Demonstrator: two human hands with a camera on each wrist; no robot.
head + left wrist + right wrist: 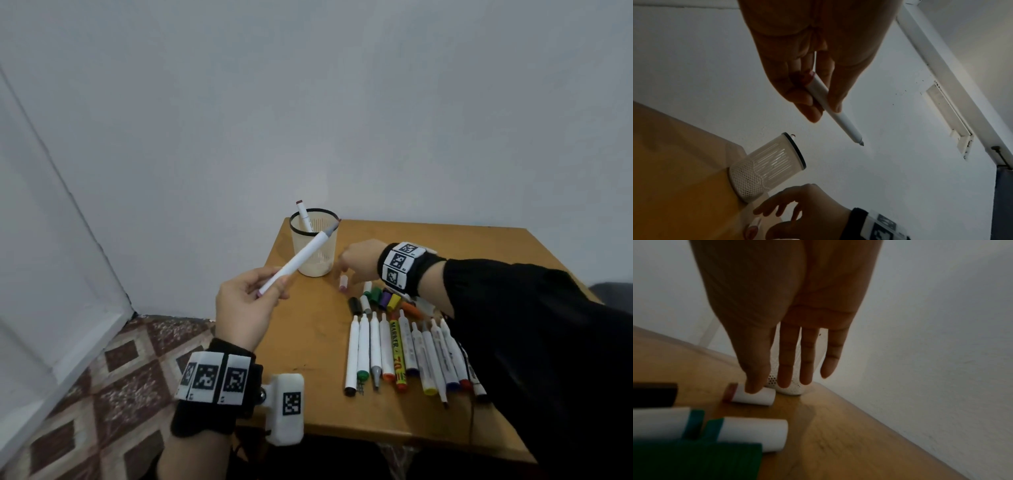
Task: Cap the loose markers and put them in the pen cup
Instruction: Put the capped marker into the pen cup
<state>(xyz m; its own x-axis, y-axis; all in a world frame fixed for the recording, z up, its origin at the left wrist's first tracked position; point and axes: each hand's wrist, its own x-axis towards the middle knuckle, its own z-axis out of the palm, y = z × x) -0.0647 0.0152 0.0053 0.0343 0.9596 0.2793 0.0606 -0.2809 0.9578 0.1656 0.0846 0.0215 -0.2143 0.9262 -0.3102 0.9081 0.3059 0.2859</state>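
My left hand [255, 294] pinches a white uncapped marker [298, 260] by its pink end, its grey tip raised toward the pen cup [315, 246]; the same marker [830, 104] shows in the left wrist view. The white mesh cup holds one capped marker [303, 214]. My right hand [356, 260] reaches down with straight fingers, and a fingertip [753, 386] touches a white cap with a pink end [754, 395] lying on the table beside the cup. That cap [343, 283] also shows in the head view.
A row of several uncapped markers [407, 356] lies on the wooden table [308, 342] under my right forearm. Several loose caps [380, 298] in green, purple, yellow, orange and black sit above that row. The table's left edge drops to a patterned floor [113, 377].
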